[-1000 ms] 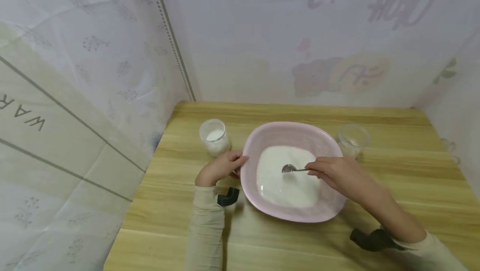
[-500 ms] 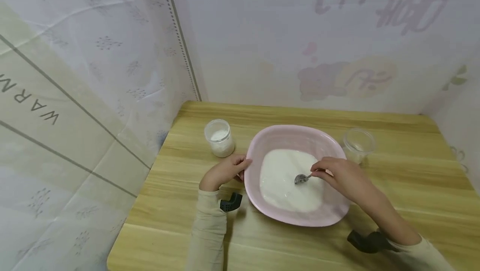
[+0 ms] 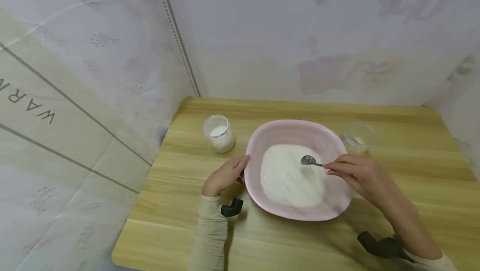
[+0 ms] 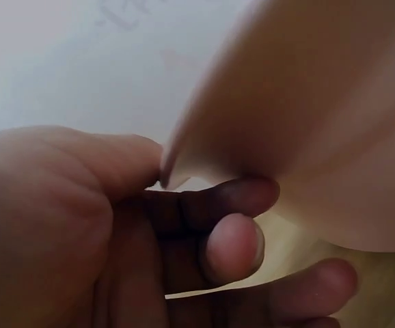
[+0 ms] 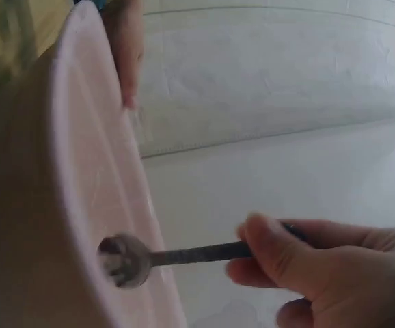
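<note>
A pink basin [image 3: 258, 198] on the wooden table holds a white liquid [image 3: 288, 179]. My left hand [image 3: 224, 176] pinches its left rim between thumb and curled fingers; the left wrist view shows the thumb [image 4: 132, 164] on the rim's edge and fingers beneath it. Over the right part of the liquid, my right hand [image 3: 361, 177] pinches the handle of a small metal spoon [image 3: 308, 160]. In the right wrist view the spoon's bowl [image 5: 126, 260] looks wet, with whitish residue on it.
Left of the basin stands a clear jar [image 3: 221, 137] partly filled with white powder. A second clear container [image 3: 360, 135] is behind the right hand, near the basin's right rim. Patterned cloth walls [image 3: 262, 33] border the table [image 3: 172, 237] at the back and left.
The spoon first came nearer me, then moved away and to the right, its bowl rising above the liquid. The left hand keeps its hold on the rim. The head view shifted slightly.
</note>
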`<action>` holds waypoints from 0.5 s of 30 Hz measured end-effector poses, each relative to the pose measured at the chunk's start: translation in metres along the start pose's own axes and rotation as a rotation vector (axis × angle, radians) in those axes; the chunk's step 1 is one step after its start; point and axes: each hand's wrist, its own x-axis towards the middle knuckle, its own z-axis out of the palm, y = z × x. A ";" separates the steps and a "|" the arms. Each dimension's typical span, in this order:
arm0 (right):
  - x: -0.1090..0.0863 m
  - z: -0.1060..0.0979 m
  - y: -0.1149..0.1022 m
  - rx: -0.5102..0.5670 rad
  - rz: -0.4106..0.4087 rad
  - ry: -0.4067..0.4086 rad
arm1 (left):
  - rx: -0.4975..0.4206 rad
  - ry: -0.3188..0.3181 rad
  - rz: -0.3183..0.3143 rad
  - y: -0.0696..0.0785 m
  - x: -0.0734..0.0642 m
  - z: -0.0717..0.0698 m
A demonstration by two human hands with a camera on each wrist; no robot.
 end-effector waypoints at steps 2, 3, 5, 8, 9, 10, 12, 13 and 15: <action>-0.001 -0.001 -0.001 -0.025 -0.086 0.031 | 0.007 0.026 -0.009 -0.002 -0.003 -0.001; -0.002 -0.001 -0.001 -0.038 -0.105 0.039 | 0.012 0.037 -0.016 -0.002 -0.004 -0.002; -0.004 -0.001 -0.003 -0.065 -0.126 0.059 | 0.015 0.046 -0.019 -0.004 -0.006 -0.003; -0.009 0.000 -0.004 -0.086 -0.125 0.083 | 0.019 0.045 0.000 -0.004 -0.006 -0.003; -0.011 0.001 -0.004 -0.080 -0.126 0.092 | 0.018 0.043 0.007 -0.004 -0.005 -0.002; -0.014 0.001 -0.004 -0.060 -0.119 0.103 | 0.015 0.041 0.016 -0.004 -0.005 -0.002; -0.020 0.002 -0.004 0.007 -0.075 0.146 | 0.003 0.055 0.026 -0.005 -0.005 0.000; -0.023 0.002 -0.004 0.070 -0.029 0.174 | -0.004 0.074 0.027 -0.006 -0.004 0.001; -0.030 0.000 -0.007 0.207 0.140 0.247 | -0.005 0.126 0.021 -0.009 -0.005 0.003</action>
